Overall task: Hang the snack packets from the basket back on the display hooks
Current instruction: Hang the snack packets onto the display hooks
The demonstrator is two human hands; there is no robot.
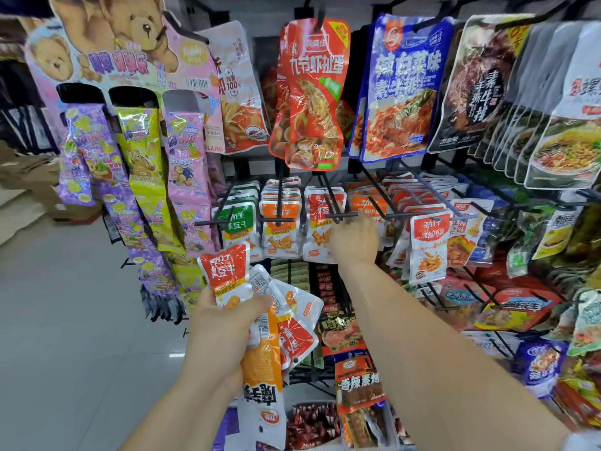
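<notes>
My left hand [224, 317] grips a fanned bundle of small snack packets [286, 307]: a red-and-white one [224, 271] on top, others behind, and a long orange-and-white one [261, 379] hanging down. My right hand [354, 242] reaches up to a black display hook [338, 206] in the middle row, its fingers at the hook's tip against the red-and-white packets [320, 222] hanging there. Whether it pinches a packet is hidden by the back of the hand. No basket shows.
A wire rack holds rows of hooks with hanging packets: large red [309, 92] and blue [400, 89] bags above, small orange [279, 219] and green [237, 222] ones beside the hook. A bear-themed cardboard stand [130, 141] is at left, pale floor [65, 320] below.
</notes>
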